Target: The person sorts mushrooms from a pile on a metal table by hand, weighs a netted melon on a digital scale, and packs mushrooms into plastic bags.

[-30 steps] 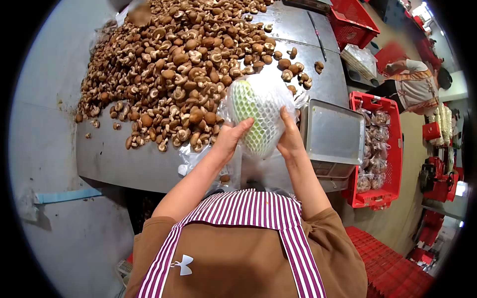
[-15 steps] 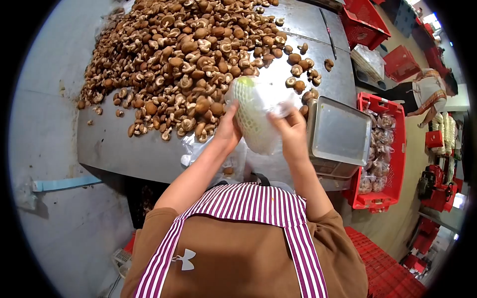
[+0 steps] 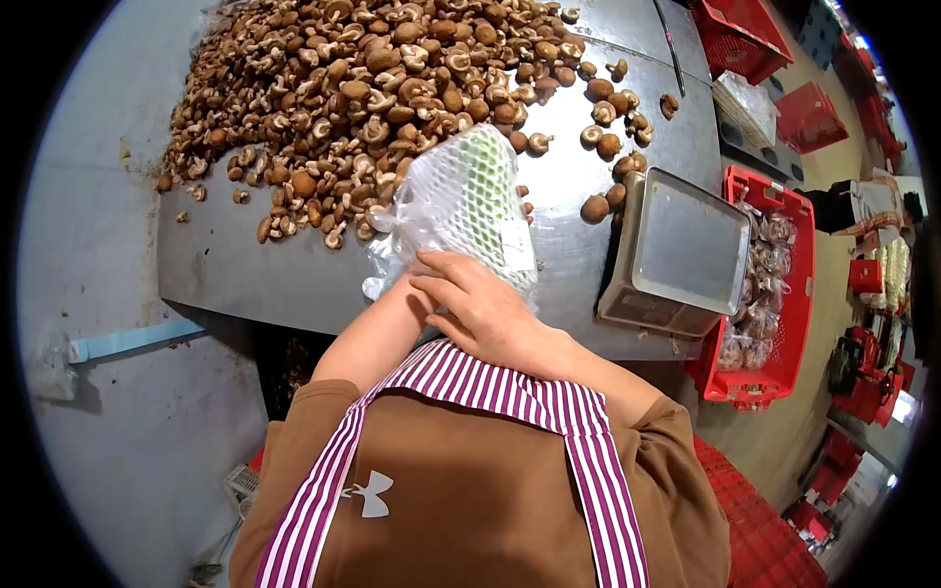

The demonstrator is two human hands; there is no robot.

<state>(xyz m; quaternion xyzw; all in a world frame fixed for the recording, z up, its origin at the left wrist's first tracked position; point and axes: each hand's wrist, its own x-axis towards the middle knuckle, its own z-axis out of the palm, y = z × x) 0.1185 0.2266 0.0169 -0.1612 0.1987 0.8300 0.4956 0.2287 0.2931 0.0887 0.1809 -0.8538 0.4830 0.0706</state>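
Note:
A pale green item in a white foam net sleeve (image 3: 461, 191), wrapped in clear plastic, is held up over the near part of the table. A white label sits on its lower right side. My left hand (image 3: 526, 202) grips it from beneath; only its fingertips show past the right edge, the palm being hidden. Across my left wrist lies my right hand (image 3: 480, 306), back up, with its fingers apart and stretched towards the lower end of the sleeve. Shiitake mushrooms (image 3: 323, 108) are heaped behind the sleeve.
The steel table (image 3: 265, 279) bears loose mushrooms and a dark rod (image 3: 671, 44). A metal tray (image 3: 691, 245) on a box stands at right, beside a red crate (image 3: 794, 314) of bagged mushrooms. Another person (image 3: 867, 208) is at far right.
The sleeve has turned, so its label and more green face up. My right hand has moved from its right side down and left across my left wrist.

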